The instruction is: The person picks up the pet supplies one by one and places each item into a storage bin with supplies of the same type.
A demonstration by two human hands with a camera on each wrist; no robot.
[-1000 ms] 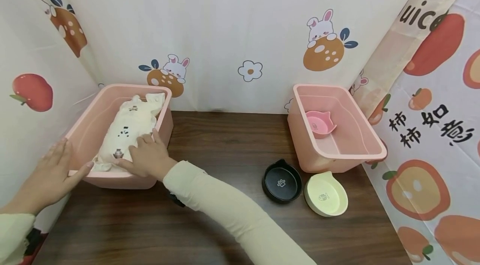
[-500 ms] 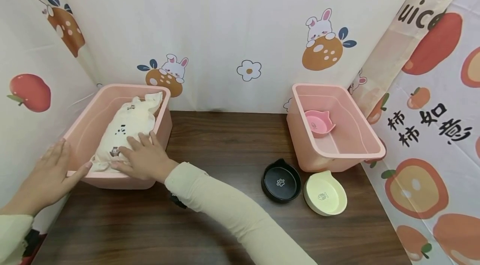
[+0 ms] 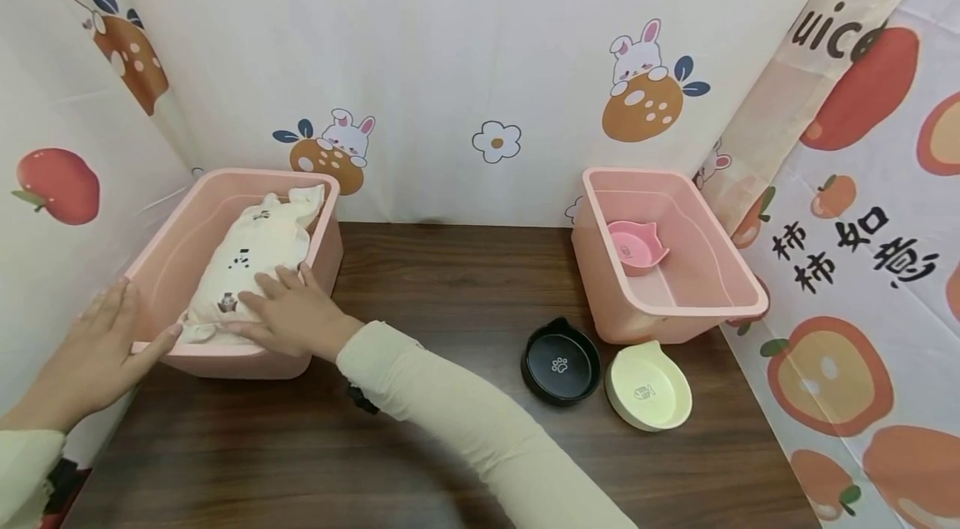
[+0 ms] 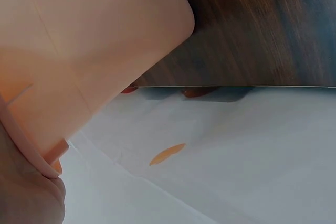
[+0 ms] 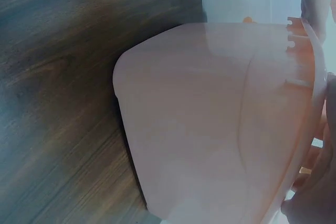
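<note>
A cream cloth bundle (image 3: 247, 250) with small printed animals lies lengthwise inside the left pink plastic bin (image 3: 232, 366). My left hand (image 3: 93, 354) rests at that bin's front left corner, fingers straight along the rim and thumb pointing inward. Fingers spread, my right hand (image 3: 296, 316) lies over the front right rim and touches the bundle's near end. Seen from the left wrist, the hand (image 4: 31, 195) lies against the bin's rim. In the right wrist view the bin's outer wall (image 5: 194, 124) fills the middle, with the right hand (image 5: 317, 182) along its rim.
A second pink bin (image 3: 667, 327) stands at the back right, holding a small pink cat-eared bowl (image 3: 636, 248). In front of it are a black bowl (image 3: 562, 362) and a pale yellow bowl (image 3: 649, 387) on the dark wooden table (image 3: 450, 304). Printed cloth hangs around the back and sides.
My right hand's fingers have spread and straightened over the bundle's near end, shifting slightly left and then staying nearly still. The left hand has kept its place at the rim.
</note>
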